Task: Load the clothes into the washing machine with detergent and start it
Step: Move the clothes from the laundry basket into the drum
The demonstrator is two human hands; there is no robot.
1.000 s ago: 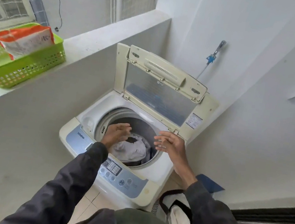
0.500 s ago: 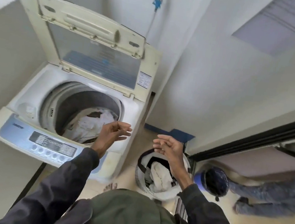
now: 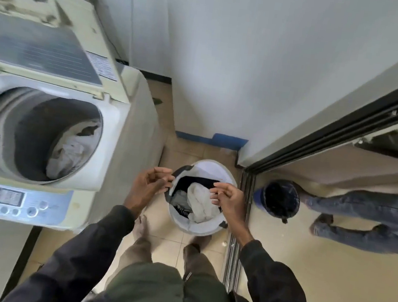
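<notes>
Head cam: tight little laundry nook, beige tiled floor (image 3: 171, 234), plain white wall (image 3: 232, 53). The washing machine (image 3: 112, 123) sits on the left with its lid (image 3: 40, 51) up and some pale clothes (image 3: 67, 155) in the drum. The laundry basket (image 3: 218, 170) stands on the floor right beside the sliding door track (image 3: 237, 233), with a white garment (image 3: 201, 202) on top. The left hand (image 3: 148, 184) and right hand (image 3: 228, 198) hover over it, fingers loosely curled, holding nothing.

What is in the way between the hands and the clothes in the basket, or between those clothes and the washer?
Nothing visible. The left hand and right hand hover empty over the laundry basket, its white garment uncovered on top. The washing machine lid stands raised, leaving the drum open.
</notes>
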